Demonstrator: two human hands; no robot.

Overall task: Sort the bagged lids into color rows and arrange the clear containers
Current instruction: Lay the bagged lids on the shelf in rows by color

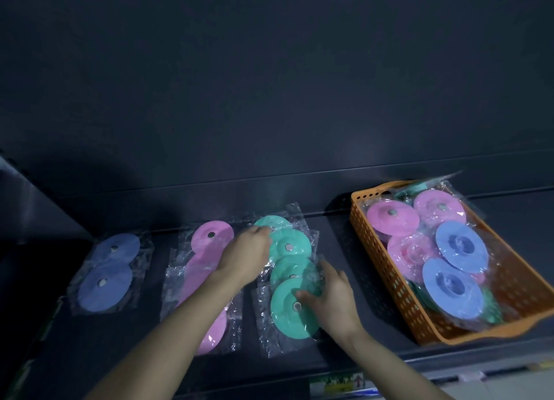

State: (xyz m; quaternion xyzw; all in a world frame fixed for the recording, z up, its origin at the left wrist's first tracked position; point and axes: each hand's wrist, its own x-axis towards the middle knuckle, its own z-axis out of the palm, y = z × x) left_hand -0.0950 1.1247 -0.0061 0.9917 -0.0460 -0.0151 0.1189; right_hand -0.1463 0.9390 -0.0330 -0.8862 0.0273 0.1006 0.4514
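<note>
No legible text; shelf-edge label [338,383] too blurred.

The scene is dim with a cool bluish cast. Light from the right brightens the orange basket [383,267], while the shelf [335,348] sinks into shadow at its left end. Plastic bags [269,339] glint faintly. The right hand [332,297] smears with motion blur, and edges bow outward.

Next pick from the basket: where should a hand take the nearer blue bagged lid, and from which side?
Pinch the nearer blue lid at its left rim, coming down from above: it lies nearly flat on top of the pile in the orange basket, and that rim looks uncovered.
</note>
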